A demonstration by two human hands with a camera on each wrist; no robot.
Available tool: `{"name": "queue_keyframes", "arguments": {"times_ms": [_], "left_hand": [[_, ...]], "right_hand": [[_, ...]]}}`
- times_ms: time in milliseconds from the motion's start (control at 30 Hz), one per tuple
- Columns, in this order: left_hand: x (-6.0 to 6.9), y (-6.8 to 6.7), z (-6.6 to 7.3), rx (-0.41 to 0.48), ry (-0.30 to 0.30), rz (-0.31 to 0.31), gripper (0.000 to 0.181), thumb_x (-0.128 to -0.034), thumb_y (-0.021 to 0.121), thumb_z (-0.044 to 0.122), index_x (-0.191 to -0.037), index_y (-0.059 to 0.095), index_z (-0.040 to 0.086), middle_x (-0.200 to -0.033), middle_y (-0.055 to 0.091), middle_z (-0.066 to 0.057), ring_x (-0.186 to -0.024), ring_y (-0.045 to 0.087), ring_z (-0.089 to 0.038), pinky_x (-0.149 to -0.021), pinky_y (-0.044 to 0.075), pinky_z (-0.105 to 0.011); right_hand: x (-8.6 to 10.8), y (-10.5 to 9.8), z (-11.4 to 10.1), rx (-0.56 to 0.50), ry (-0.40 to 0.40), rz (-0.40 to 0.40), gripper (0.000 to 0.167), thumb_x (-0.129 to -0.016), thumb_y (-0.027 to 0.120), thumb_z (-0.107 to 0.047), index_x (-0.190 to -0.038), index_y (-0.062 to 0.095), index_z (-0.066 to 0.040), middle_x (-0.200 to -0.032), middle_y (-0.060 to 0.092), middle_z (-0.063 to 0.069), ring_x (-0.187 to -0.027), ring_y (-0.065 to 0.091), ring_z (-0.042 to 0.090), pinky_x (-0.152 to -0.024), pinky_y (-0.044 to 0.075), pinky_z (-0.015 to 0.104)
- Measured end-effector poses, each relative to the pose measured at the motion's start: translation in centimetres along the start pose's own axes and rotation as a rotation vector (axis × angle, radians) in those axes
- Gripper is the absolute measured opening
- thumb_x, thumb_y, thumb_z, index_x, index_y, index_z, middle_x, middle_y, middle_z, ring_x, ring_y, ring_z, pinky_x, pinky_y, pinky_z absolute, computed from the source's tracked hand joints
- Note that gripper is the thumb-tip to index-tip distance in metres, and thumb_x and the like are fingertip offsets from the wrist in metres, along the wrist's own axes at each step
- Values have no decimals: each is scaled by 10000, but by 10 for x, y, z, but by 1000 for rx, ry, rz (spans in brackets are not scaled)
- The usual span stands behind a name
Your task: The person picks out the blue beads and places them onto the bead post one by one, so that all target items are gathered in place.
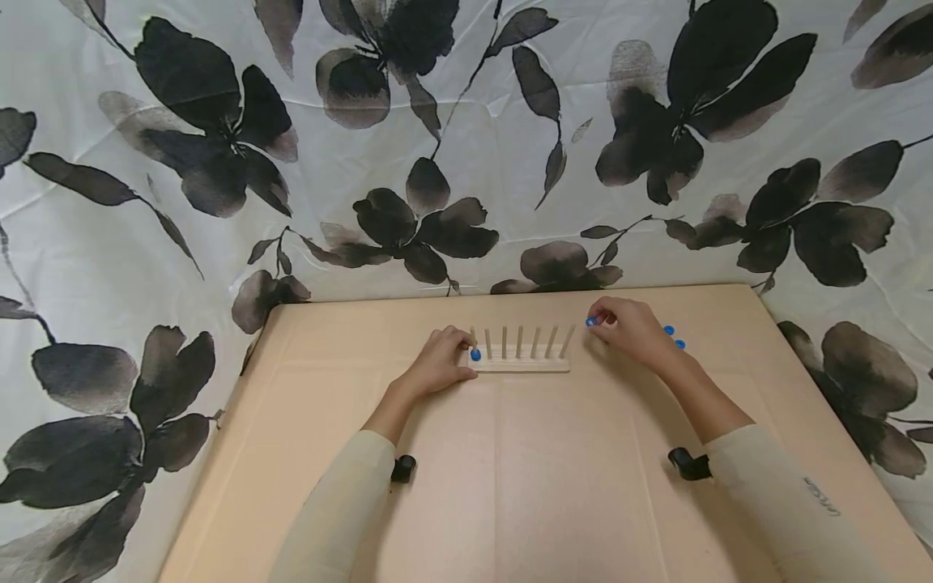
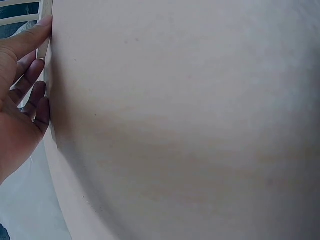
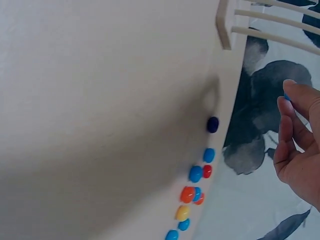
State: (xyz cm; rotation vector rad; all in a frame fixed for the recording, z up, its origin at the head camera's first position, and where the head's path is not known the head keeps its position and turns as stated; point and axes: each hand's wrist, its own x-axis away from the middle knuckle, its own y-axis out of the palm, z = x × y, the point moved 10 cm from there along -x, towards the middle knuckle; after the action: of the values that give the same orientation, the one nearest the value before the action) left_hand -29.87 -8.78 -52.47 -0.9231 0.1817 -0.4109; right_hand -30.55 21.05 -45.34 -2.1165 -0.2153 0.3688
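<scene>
A wooden peg rack [image 1: 521, 366], with several upright pegs in a row, stands near the far edge of the table. One blue bead [image 1: 475, 355] sits low on its leftmost peg. My left hand [image 1: 436, 362] grips the rack's left end, thumb at the front of the base; the left wrist view shows the thumb and fingers at that end. Right of the rack and raised above the board, my right hand [image 1: 630, 330] pinches another blue bead [image 1: 591, 321] between thumb and fingertips. In the right wrist view that bead [image 3: 286, 97] is mostly covered by the fingers.
Several loose beads lie right of the rack, partly behind the right hand: a dark blue bead [image 3: 213, 124], a red bead [image 3: 207, 171], an orange bead [image 3: 187, 194], a yellow bead [image 3: 183, 213] and more blue ones. Flowered cloth [image 1: 466, 146] rises beyond the tan tabletop [image 1: 554, 486].
</scene>
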Motion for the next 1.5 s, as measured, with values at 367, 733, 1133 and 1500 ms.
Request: {"name": "queue_keyframes", "arguments": {"times_ms": [367, 733, 1133, 1500], "left_hand": [[-2, 2, -2, -10, -4, -10, 491, -827, 886, 253, -1229, 654, 93, -1205, 612, -51, -1127, 468, -252, -1009, 400, -395], [-4, 2, -3, -11, -8, -2, 466, -823, 889, 238, -1207, 664, 99, -1199, 622, -60, -1151, 481, -265, -1026, 402, -408], [-7, 1, -2, -4, -24, 0, 473, -828, 886, 245, -1220, 664, 100, -1204, 619, -53, -1141, 477, -257, -1015, 406, -409], [-6, -1, 0, -10, -19, 5, 490, -817, 893, 241, -1220, 663, 82, -1194, 619, -66, -1124, 480, -265, -998, 409, -413]], "right_hand": [[-11, -11, -35, -12, -26, -48, 187, -963, 741, -180, -1102, 713, -58, -1033, 741, 106, -1007, 672, 288, -854, 538, 465], [-31, -12, -75, -30, -125, -29, 177, -953, 751, -180, -1083, 728, -61, -1020, 728, 92, -984, 658, 273, -868, 528, 458], [-49, 2, -119, -108, -210, -31, 174, -934, 775, -166, -1091, 758, -92, -1037, 736, 60, -1003, 655, 239, -893, 537, 450], [-59, 27, -149, -139, -213, -129, 198, -920, 795, -176, -1100, 764, -101, -1024, 758, 21, -982, 687, 188, -875, 568, 394]]}}
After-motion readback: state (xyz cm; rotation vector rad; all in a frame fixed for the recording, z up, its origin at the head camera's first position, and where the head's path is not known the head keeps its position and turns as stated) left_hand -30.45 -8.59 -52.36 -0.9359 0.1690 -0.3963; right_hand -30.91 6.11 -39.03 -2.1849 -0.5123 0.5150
